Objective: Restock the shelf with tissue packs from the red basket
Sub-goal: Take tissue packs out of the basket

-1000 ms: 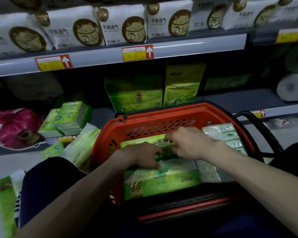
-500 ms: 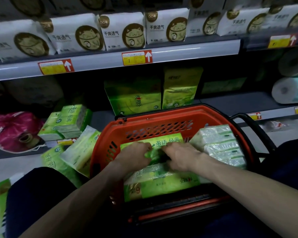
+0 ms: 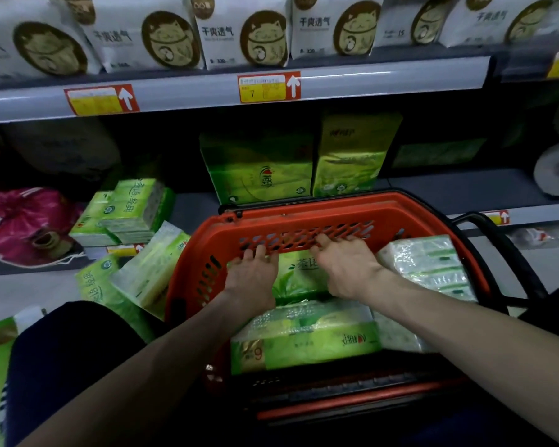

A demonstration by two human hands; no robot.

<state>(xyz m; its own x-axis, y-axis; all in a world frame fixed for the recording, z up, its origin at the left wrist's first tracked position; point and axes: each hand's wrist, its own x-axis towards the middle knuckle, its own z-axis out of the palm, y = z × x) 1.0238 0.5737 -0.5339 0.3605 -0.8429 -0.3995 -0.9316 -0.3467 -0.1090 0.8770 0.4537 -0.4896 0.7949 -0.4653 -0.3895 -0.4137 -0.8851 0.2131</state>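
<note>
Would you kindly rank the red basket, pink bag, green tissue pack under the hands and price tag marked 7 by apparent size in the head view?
1. red basket, though nearest the camera
2. pink bag
3. green tissue pack, partly covered, so unsure against the bag
4. price tag

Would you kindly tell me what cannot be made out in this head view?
Head view:
Left grip and right grip: undersides hidden by their own backs; hold on green tissue pack unclear.
Red basket: floor covered by tissue packs.
Price label print: too small, blurred.
</note>
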